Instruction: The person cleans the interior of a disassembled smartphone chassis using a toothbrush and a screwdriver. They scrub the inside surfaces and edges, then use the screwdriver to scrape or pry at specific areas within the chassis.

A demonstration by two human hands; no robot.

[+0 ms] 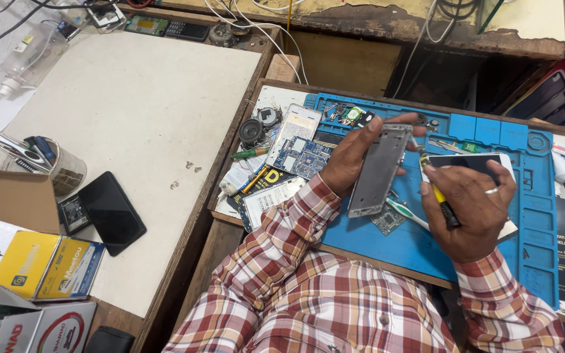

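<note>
At the centre of the frame, the left hand point(351, 157) gripped a silver phone frame point(379, 170), tilted above the blue work mat point(485, 229) on the table point(426, 271). To its right, the right hand point(469, 202) closed around a yellow-handled screwdriver point(434, 189), tip at the frame's upper edge. A white phone point(469, 163) lay beneath that hand.

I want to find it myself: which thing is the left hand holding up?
Look at the blue work mat on the wooden desk. Above its middle, the left hand holds a long silver phone frame, tilted. Unlike the white phone beside it, it is a bare metal shell with no screen.
</note>
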